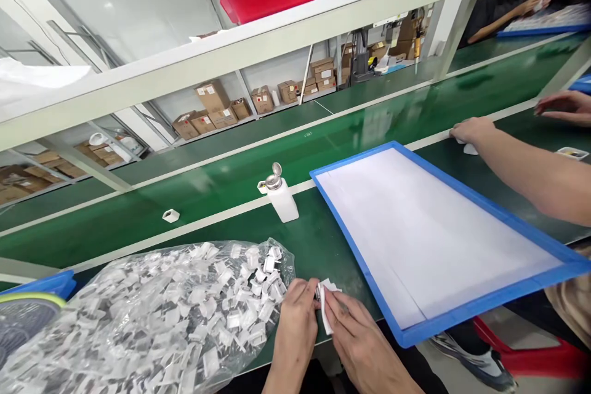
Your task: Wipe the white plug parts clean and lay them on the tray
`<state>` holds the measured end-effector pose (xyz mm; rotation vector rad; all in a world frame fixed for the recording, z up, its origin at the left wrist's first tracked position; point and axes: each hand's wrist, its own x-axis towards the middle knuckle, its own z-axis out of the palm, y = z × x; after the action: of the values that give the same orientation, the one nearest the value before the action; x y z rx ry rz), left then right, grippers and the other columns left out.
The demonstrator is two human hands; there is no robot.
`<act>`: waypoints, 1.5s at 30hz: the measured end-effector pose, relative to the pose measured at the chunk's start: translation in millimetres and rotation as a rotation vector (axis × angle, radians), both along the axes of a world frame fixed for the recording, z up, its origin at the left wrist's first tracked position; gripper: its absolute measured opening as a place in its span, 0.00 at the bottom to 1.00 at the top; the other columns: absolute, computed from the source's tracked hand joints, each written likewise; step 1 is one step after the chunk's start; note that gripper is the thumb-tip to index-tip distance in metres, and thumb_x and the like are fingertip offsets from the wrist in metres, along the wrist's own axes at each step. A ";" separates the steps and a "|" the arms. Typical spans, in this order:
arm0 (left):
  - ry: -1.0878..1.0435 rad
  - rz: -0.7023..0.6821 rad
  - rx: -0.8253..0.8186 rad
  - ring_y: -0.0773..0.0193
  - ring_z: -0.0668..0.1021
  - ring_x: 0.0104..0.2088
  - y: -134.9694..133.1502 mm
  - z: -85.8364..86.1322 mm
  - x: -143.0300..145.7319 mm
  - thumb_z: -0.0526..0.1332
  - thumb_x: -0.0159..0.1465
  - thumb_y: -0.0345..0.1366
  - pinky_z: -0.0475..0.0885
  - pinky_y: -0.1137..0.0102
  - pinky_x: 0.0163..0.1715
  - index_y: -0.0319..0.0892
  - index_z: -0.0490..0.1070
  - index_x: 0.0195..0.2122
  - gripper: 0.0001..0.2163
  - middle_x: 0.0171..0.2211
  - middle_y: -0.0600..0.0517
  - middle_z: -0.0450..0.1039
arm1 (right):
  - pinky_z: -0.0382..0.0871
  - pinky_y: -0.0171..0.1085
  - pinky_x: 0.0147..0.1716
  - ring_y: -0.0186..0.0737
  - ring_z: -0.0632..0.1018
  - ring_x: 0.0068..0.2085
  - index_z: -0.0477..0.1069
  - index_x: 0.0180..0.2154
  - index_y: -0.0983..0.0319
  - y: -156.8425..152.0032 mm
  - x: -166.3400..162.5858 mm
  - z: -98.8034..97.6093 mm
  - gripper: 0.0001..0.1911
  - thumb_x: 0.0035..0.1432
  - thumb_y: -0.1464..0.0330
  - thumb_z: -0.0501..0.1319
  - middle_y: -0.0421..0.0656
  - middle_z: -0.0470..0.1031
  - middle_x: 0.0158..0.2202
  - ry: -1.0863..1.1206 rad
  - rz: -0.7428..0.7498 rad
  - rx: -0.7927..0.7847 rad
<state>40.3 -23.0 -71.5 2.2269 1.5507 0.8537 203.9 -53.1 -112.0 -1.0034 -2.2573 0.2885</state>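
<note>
Both hands meet at the bench edge, the left hand (295, 314) and right hand (353, 332) pinching 1 small white part (324, 305) beside the bag of parts (161, 314), apparently mid-handling, needing a fine fingertip grip next.

A small white plastic piece (325, 308) is pinched between the fingers of both hands, close to the near edge of the green worktop. It is thin and flat-sided, turned so that one narrow edge faces the viewer, and stands roughly upright. Just to its left lies a clear plastic bag (152, 314), slumped flat and spread wide, stuffed with many more small white pieces of the same kind in a loose jumble.
</note>
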 end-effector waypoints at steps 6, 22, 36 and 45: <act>0.017 0.021 0.044 0.57 0.78 0.33 3.4 3.8 -0.6 0.49 0.68 0.24 0.78 0.64 0.32 0.40 0.76 0.43 0.16 0.30 0.48 0.75 | 0.69 0.50 0.61 0.50 0.68 0.64 0.59 0.68 0.62 5.6 -7.8 5.8 0.33 0.63 0.82 0.50 0.50 0.66 0.66 0.264 0.025 -0.270; -0.315 0.101 0.369 0.59 0.82 0.40 -34.9 43.6 17.7 0.52 0.68 0.24 0.79 0.73 0.30 0.47 0.76 0.54 0.20 0.39 0.46 0.81 | 0.75 0.43 0.42 0.49 0.80 0.41 0.80 0.41 0.64 13.5 11.8 106.8 0.27 0.64 0.49 0.56 0.49 0.81 0.37 0.962 -0.148 -0.988; -1.420 0.399 -0.315 0.63 0.79 0.27 -31.3 53.4 62.0 0.78 0.46 0.48 0.77 0.69 0.35 0.39 0.84 0.42 0.24 0.35 0.41 0.84 | 0.71 0.39 0.45 0.49 0.76 0.45 0.79 0.46 0.60 -7.5 47.5 93.7 0.16 0.64 0.57 0.61 0.47 0.77 0.43 0.919 -0.477 -0.453; -1.301 -0.086 -0.507 0.55 0.80 0.34 -21.3 67.0 100.0 0.76 0.50 0.49 0.74 0.66 0.37 0.38 0.85 0.38 0.21 0.30 0.44 0.82 | 0.73 0.37 0.38 0.41 0.74 0.40 0.69 0.59 0.59 2.9 71.5 126.1 0.21 0.68 0.78 0.52 0.46 0.71 0.38 0.561 0.056 0.041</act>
<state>140.3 -44.3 -4.4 0.9207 0.8310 1.2813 275.4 -50.2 14.1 -0.7239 -1.7721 0.4798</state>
